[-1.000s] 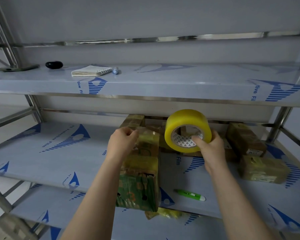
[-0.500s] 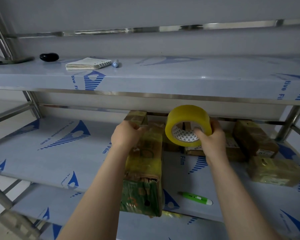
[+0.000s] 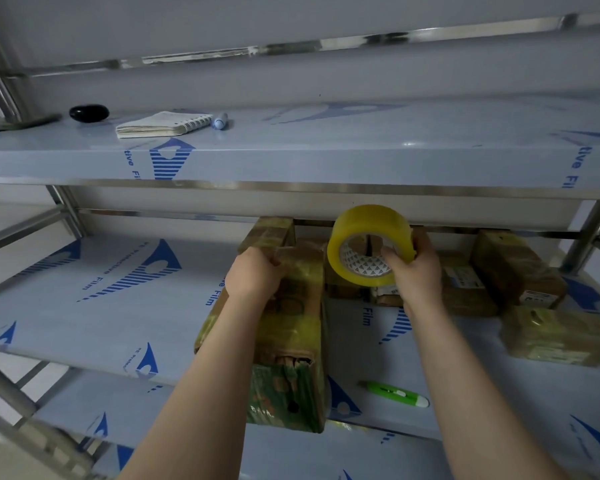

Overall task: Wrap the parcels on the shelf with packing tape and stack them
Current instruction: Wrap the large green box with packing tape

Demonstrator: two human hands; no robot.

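The long parcel point(image 3: 291, 323) lies lengthwise, its green near end jutting past the shelf point(image 3: 101, 306) edge. Its far end sits under the left hand point(image 3: 253, 275), whose fingers curl over the top corner and grip it. Just right of that hand, level with it, the right hand point(image 3: 416, 271) clasps the tape roll point(image 3: 368, 244) — fingers curled round its rim and into the core. Whether a tape tail joins roll and parcel cannot be told. The left hand is nearer; taping likely runs along the long axis.

Two long, slender bare forearms point(image 3: 205, 372), a bare left grip point(image 3: 253, 276) and a bare right grip point(image 3: 417, 276)
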